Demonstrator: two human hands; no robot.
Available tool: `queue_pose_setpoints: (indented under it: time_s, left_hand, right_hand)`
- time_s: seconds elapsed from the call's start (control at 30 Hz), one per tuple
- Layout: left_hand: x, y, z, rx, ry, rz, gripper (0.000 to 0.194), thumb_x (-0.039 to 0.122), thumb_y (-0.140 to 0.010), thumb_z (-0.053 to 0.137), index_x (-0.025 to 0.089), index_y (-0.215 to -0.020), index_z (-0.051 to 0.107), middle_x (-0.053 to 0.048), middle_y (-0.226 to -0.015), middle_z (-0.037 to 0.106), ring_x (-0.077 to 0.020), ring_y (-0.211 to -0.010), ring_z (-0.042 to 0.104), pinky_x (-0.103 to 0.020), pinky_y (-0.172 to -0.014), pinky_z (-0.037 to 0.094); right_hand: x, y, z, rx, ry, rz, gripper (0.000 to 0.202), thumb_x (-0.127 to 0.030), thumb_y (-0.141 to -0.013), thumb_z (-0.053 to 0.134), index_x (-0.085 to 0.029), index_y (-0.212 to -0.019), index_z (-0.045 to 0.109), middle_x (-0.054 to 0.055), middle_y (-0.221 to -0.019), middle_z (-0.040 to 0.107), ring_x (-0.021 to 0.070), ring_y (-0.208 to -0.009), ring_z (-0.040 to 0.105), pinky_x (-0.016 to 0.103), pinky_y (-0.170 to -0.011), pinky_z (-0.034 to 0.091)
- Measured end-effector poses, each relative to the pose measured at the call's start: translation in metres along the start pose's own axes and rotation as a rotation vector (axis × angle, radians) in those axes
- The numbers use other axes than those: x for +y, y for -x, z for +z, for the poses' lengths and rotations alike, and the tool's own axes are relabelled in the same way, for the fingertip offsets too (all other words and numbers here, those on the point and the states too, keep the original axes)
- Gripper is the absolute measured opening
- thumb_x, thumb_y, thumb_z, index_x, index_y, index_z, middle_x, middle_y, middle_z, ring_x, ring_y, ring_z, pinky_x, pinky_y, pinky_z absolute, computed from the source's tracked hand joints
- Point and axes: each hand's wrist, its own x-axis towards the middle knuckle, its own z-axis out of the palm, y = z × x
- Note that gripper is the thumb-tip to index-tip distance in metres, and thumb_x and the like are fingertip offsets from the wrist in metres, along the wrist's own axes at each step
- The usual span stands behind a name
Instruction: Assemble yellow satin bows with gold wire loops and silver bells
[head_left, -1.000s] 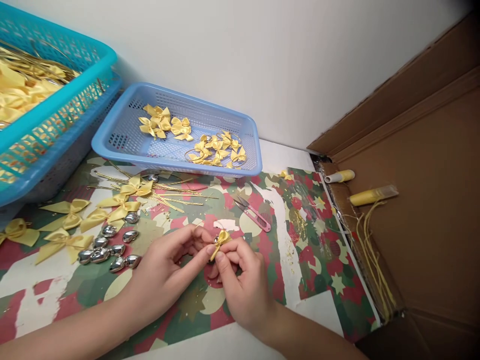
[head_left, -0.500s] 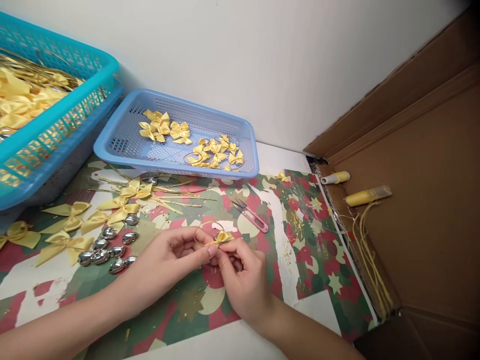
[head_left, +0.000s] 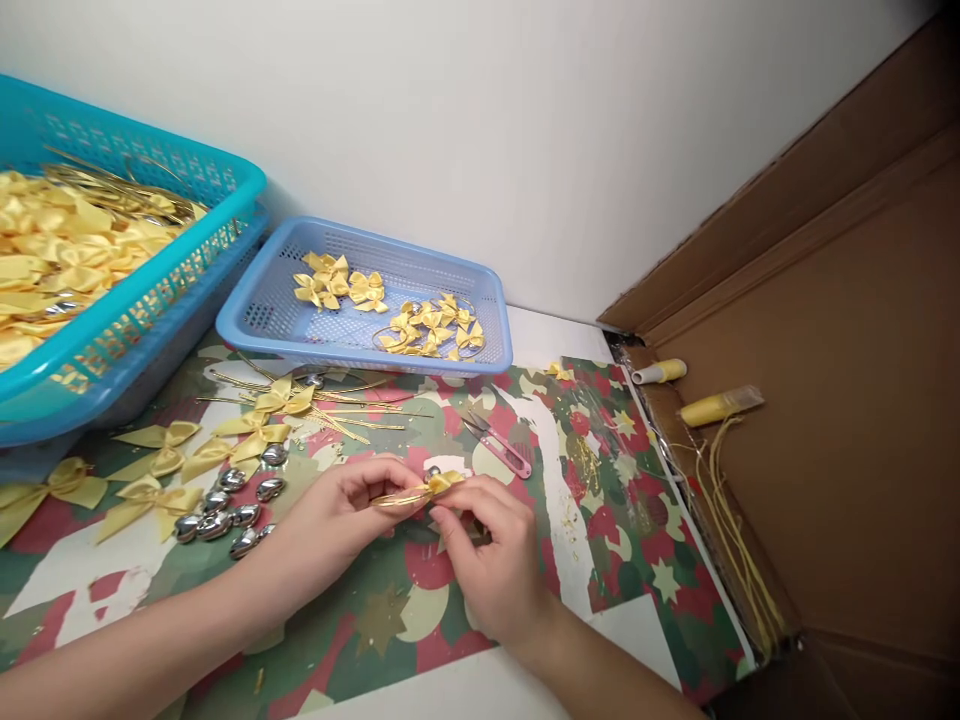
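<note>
Over the patterned sheet, a small yellow ribbon bow [head_left: 444, 483] with a gold cord loop [head_left: 396, 498] and a shiny silver piece is pinched between both hands. The fingers of my left hand [head_left: 341, 515] are closed around the cord side. My right hand [head_left: 495, 545] grips the bow from the other side, fingers curled. Left of my left hand lie several shiny silver bell-like beads [head_left: 214, 525] and loose yellow bows [head_left: 154, 500]. Gold cords [head_left: 352, 410] are spread behind them. Pink-handled thread snips [head_left: 499, 445] rest just beyond my right hand.
A blue basket [head_left: 360, 355] holding several finished-looking bows stands against the wall. At left, a turquoise basket [head_left: 187, 240] full of bows and cords sits stacked on another. Cardboard [head_left: 825, 350] rises at right, beside two yellow tubes [head_left: 720, 405] and hanging yellow strands [head_left: 739, 550].
The gold cord loop, upright before, now lies sideways toward my left hand, whose fingers have shifted along it. The view has tilted slightly, so the baskets appear lower and further right.
</note>
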Motion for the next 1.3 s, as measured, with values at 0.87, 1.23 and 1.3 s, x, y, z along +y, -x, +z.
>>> queue_pose_setpoints:
  time_s: [0.87, 1.23, 1.3]
  left_hand:
    - [-0.002, 0.009, -0.002, 0.088, -0.172, 0.157, 0.028, 0.045, -0.08, 0.067, 0.02, -0.067, 0.067, -0.002, -0.069, 0.065, -0.0158, -0.066, 0.059, -0.023, -0.059, 0.048]
    - [0.037, 0.006, -0.012, 0.247, -0.611, 0.641, 0.023, 0.028, -0.086, 0.058, 0.021, -0.065, 0.063, 0.001, -0.063, 0.061, -0.0136, -0.059, 0.056, -0.023, -0.055, 0.045]
    - [0.048, 0.003, -0.013, 0.286, -0.706, 0.778, 0.018, 0.022, -0.086, 0.056, 0.02, -0.069, 0.062, 0.002, -0.066, 0.06, -0.0127, -0.061, 0.056, -0.023, -0.057, 0.045]
  right_hand:
    - [0.008, -0.005, -0.011, -0.007, -0.456, 0.177, 0.005, -0.019, -0.084, 0.061, -0.023, -0.085, 0.061, -0.001, -0.079, 0.062, 0.0133, -0.076, 0.061, 0.027, -0.07, 0.05]
    - [-0.019, -0.018, -0.009, 0.166, 0.25, -0.533, 0.024, -0.013, -0.087, 0.058, -0.018, -0.11, 0.064, 0.003, -0.08, 0.066, 0.0173, -0.073, 0.055, 0.033, -0.068, 0.042]
    - [-0.028, -0.032, -0.005, 0.241, 0.29, -0.532, 0.025, -0.014, -0.09, 0.056, -0.016, -0.115, 0.061, 0.004, -0.078, 0.067, 0.0173, -0.071, 0.055, 0.033, -0.067, 0.039]
